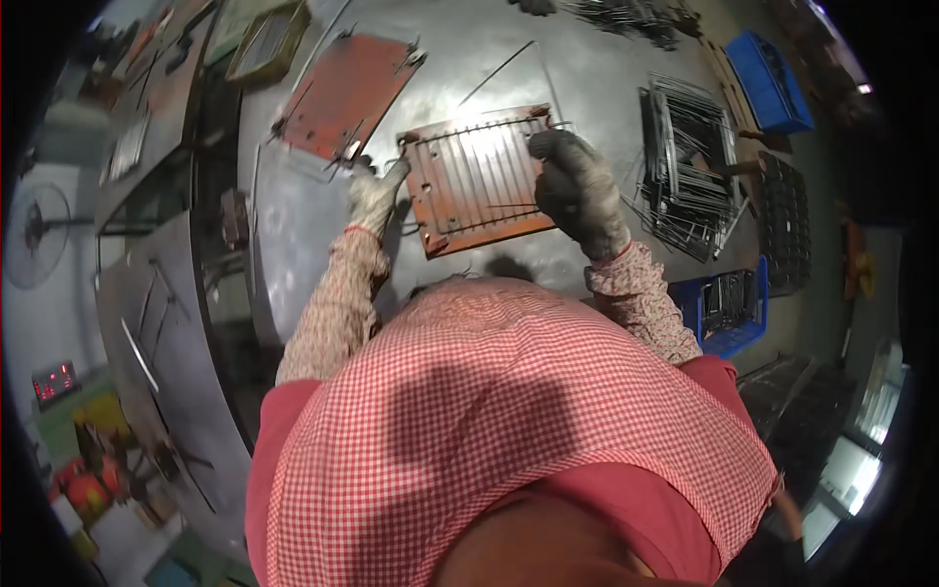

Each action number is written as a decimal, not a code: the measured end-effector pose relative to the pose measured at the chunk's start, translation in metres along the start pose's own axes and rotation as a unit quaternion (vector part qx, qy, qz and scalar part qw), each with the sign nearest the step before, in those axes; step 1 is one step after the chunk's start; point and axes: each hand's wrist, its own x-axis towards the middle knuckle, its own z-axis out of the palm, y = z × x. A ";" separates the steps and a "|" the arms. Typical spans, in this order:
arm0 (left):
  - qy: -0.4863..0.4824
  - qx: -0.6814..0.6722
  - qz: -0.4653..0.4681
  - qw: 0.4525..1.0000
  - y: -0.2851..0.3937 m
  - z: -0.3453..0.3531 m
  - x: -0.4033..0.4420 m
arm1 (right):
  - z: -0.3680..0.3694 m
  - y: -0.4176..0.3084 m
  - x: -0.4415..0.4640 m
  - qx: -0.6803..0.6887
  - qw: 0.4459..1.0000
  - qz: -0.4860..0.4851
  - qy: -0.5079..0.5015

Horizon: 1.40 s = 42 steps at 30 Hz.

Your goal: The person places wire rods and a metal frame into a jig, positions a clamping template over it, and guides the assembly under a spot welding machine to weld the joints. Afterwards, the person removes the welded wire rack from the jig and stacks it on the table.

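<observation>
An orange-red metal jig plate [437, 217] lies on the bench before me, with several parallel metal rods [479, 161] laid across it. At its upper left corner is my left hand [372, 199], in a pale work glove, thumb and forefinger apart. My right hand [579, 191], in a dirty grey glove, is closed beside the plate's right edge. A thin dark metal rod [511, 205] sticks out leftward from this hand over the plate. The right palm and the rod's other end are hidden.
A second red plate [347, 93] lies at upper left. Stacked wire frames [690, 161] stand at right, near a blue crate [768, 83] and a lower blue crate [734, 338]. Loose rods [626, 20] lie at the bench's far edge. A bent wire [499, 73] lies behind the plate.
</observation>
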 end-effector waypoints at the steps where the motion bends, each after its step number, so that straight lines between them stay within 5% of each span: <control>1: -0.028 0.011 -0.012 0.999 -0.024 0.014 0.016 | -0.003 0.007 0.004 0.043 0.999 0.008 -0.015; 4: -0.226 -0.146 -0.180 0.946 -0.019 0.021 0.010 | -0.018 0.048 0.013 0.115 0.993 0.029 -0.008; 7: -0.129 0.029 -0.117 0.984 -0.004 0.023 -0.008 | -0.025 0.068 0.028 0.113 0.993 0.019 0.042; 19: -0.086 0.032 -0.034 0.995 -0.014 0.035 -0.010 | 0.045 0.055 0.037 -0.131 0.980 0.025 0.147; 24: -0.120 0.032 -0.091 0.988 0.007 0.026 -0.008 | 0.018 0.062 0.047 -0.158 0.979 -0.001 0.128; 26: -0.098 0.090 -0.082 0.988 -0.001 0.030 -0.005 | -0.050 0.054 0.061 -0.212 0.954 -0.009 0.211; 27: -0.101 0.055 -0.079 0.990 -0.010 0.033 -0.002 | -0.069 0.040 0.047 -0.298 0.898 0.006 0.323; 29: -0.090 0.045 -0.062 0.993 -0.014 0.036 -0.005 | -0.157 0.054 0.033 -0.441 0.793 -0.137 0.396; 30: -0.083 0.038 -0.051 0.994 -0.010 0.033 -0.007 | -0.176 0.055 0.015 -0.370 0.861 -0.067 0.342; 32: -0.080 0.054 -0.052 0.994 -0.008 0.034 -0.008 | -0.182 0.065 -0.017 -0.525 0.794 0.155 0.265; 34: -0.084 0.023 -0.067 0.994 0.010 0.029 -0.016 | -0.248 0.149 -0.028 -0.438 0.863 0.164 0.189; 36: -0.097 0.028 -0.088 0.991 0.011 0.030 -0.014 | -0.137 0.128 -0.038 -0.103 0.916 0.331 0.201; 40: -0.070 0.066 -0.071 0.993 -0.026 0.047 0.004 | -0.079 0.140 -0.004 0.079 0.915 0.387 0.084; 42: -0.094 -0.013 -0.058 0.994 -0.046 0.045 0.017 | -0.096 0.169 0.011 0.035 0.918 0.381 0.103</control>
